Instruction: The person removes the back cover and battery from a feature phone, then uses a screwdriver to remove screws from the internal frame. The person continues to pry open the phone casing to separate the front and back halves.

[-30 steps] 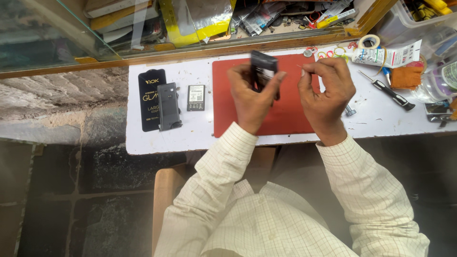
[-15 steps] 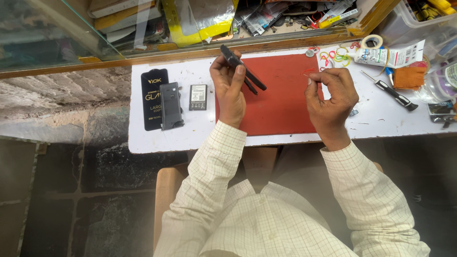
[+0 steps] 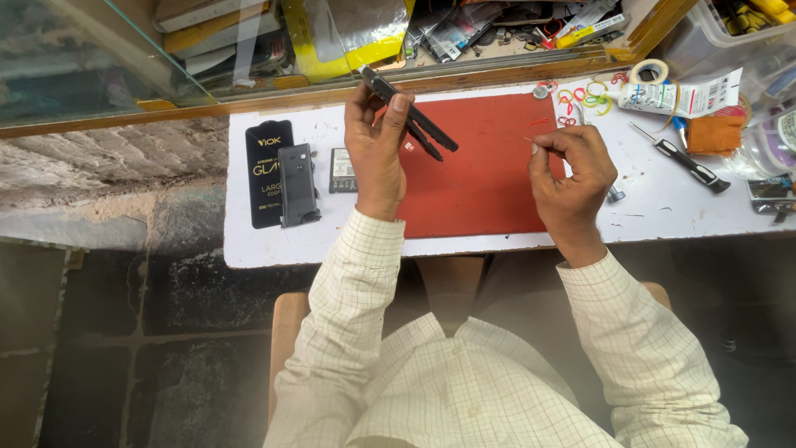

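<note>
Head view: left hand (image 3: 377,145) grips a dark phone (image 3: 408,123), apparently split into two thin layers, tilted above the red mat (image 3: 481,178) on the counter (image 3: 655,203). Right hand (image 3: 572,170) pinches something tiny, perhaps a screw; a loose pinch could drop it among the clutter.

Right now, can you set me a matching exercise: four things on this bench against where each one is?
Things:
1. black phone
2. screwdriver
3. tape roll
4. small battery

Places:
A. lying right of the red mat
B. flat, left of the mat
C. held in the left hand
D. far edge, near the coloured rubber bands

Pairs: 1-C, 2-A, 3-D, 4-B
</note>
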